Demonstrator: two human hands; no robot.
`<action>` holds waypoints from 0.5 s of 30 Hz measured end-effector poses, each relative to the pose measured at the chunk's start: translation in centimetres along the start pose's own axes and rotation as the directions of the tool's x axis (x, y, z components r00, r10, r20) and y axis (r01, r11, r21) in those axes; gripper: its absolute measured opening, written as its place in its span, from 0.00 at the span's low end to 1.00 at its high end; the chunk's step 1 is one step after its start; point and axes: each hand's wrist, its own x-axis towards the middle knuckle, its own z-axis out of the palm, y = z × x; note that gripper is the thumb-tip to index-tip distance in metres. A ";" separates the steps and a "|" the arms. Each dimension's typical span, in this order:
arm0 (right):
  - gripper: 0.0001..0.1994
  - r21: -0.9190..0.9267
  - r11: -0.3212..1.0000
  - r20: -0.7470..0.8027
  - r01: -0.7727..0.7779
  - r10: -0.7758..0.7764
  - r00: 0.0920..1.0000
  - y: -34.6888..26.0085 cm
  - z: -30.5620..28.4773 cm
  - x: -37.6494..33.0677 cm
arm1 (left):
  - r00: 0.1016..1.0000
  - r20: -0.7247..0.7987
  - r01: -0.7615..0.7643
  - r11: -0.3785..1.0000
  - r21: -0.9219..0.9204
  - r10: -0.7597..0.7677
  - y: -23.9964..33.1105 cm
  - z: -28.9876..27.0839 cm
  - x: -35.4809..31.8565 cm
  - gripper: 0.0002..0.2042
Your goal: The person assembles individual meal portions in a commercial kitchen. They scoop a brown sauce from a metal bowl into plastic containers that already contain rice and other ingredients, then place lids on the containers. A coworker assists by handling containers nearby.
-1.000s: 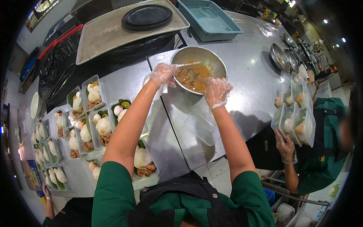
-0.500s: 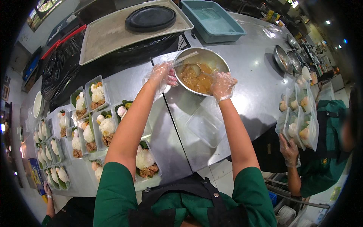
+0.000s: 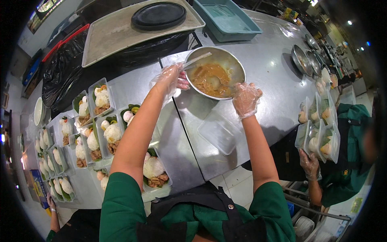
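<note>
Both hands are in thin clear plastic gloves and up at the round steel bowl of brown saucy curry [image 3: 215, 71] on the steel table [image 3: 266, 68]. The left hand [image 3: 171, 78] is on the bowl's left rim, fingers curled over the edge, so it's gripping the bowl. The right hand [image 3: 245, 98] sits at the lower right rim; whether it's holding the spoon [image 3: 216, 83] lying in the curry or just resting there, I can't tell. The hands are apart, bowl between them.

Just below the right hand lies an empty clear plastic lid or tray [image 3: 219, 132]. Under the left forearm there's a clear meal box with rice and brown meat [image 3: 155, 169], and further left rows of similar filled boxes [image 3: 94, 121]. Off to the right a co-worker's gloved hand [image 3: 309, 163] carries a stack of packed boxes [image 3: 318, 135].
</note>
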 end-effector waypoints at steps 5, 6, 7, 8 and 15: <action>0.09 0.215 0.969 0.016 -0.124 0.124 0.992 -2.1 1.3 -1.3 | 0.999 0.026 -0.039 0.999 -0.033 0.040 0.0 1.0 -0.8 0.16; 0.10 0.203 0.970 0.050 -0.134 0.126 0.991 -2.4 1.1 -1.4 | 0.999 0.028 -0.045 0.998 -0.036 0.046 0.0 1.1 -0.9 0.17; 0.10 0.197 0.970 0.075 -0.142 0.129 0.989 -2.8 0.9 -1.4 | 0.998 0.028 -0.049 0.998 -0.031 0.050 0.0 1.1 -0.9 0.17; 0.10 0.191 0.970 0.100 -0.150 0.133 0.986 -3.1 0.8 -1.5 | 0.998 0.028 -0.053 0.998 -0.027 0.054 0.0 1.1 -0.9 0.17; 0.09 0.426 0.869 0.246 -0.251 0.156 0.957 -1.7 -0.4 -1.3 | 0.999 0.021 -0.026 0.999 -0.029 0.026 -0.1 1.0 -0.8 0.16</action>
